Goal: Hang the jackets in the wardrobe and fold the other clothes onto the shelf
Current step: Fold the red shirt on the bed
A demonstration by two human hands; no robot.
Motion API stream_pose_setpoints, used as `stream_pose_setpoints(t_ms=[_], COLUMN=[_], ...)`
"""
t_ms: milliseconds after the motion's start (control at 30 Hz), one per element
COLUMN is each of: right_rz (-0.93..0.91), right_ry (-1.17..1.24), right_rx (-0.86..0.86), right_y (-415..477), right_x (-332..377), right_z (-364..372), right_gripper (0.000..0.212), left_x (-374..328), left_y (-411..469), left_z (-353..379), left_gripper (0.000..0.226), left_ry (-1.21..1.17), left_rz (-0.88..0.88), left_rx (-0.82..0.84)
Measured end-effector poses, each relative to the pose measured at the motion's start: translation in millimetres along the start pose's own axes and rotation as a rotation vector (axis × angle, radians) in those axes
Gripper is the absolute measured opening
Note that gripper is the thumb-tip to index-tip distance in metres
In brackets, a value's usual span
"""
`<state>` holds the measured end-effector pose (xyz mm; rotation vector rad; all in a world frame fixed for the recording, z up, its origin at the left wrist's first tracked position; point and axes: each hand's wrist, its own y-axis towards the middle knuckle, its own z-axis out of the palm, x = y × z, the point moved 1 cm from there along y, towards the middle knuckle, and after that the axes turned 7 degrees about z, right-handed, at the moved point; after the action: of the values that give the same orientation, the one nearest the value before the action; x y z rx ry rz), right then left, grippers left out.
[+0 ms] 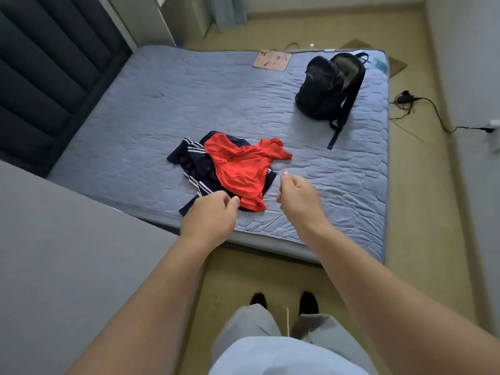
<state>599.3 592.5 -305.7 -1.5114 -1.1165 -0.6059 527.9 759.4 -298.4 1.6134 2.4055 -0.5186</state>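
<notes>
A crumpled red shirt [240, 166] lies on top of a dark navy garment with white stripes [193, 161], both near the front edge of the blue quilted mattress [162, 104]. My left hand [213, 215] hovers just in front of the pile, its fingers curled loosely, and it holds nothing. My right hand [296, 197] is held up to the right of the red shirt with its fingers curled and nothing in them. Neither hand touches the clothes.
A black backpack [328, 87] stands at the far right of the mattress, and a flat printed card [272, 60] lies at the far edge. A dark padded headboard [48, 77] is at the left. A cable [430, 109] runs across the floor at the right.
</notes>
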Motion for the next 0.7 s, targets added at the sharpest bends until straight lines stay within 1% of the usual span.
stream_pose_setpoints(t_ms=[100, 200, 300, 400, 500, 567, 633, 700], right_rz=[0.12, 0.236, 0.307, 0.372, 0.429, 0.479, 0.528, 0.555], right_ry=[-0.043, -0.075, -0.161, -0.244, -0.345, -0.4, -0.425, -0.442], right_rx=[-0.006, 0.0, 0.016, 0.01, 0.029, 0.061, 0.079, 0.088], right_y=[55.5, 109.2, 159.1, 199.2, 229.4, 245.3, 258.5, 267.9], right_x=[-18.8, -47.2, -79.6, -113.4, -146.6, -167.8, -187.4, -202.0], right_z=[25.7, 51.4, 73.4, 90.0, 104.2, 113.1, 119.9, 123.7], right_gripper=[0.046, 0.044, 0.035, 0.032, 0.035, 0.036, 0.037, 0.036], left_x=[25.3, 50.5, 69.7, 85.6, 100.2, 110.1, 120.6, 130.4], left_y=[55.6, 113.7, 170.5, 219.8, 262.4, 284.5, 301.6, 311.9], left_z=[36.3, 86.2, 143.7, 202.9, 262.5, 300.6, 338.9, 371.6], left_gripper=[0.034, 0.026, 0.026, 0.026, 0.032, 0.041, 0.045, 0.05], left_ry=[-0.016, 0.044, 0.094, 0.085, 0.026, -0.031, -0.1, -0.194], left_rz=[-0.025, 0.004, 0.023, 0.053, 0.113, 0.103, 0.06, -0.038], left_rx=[0.154, 0.31, 0.483, 0.635, 0.727, 0.772, 0.811, 0.827])
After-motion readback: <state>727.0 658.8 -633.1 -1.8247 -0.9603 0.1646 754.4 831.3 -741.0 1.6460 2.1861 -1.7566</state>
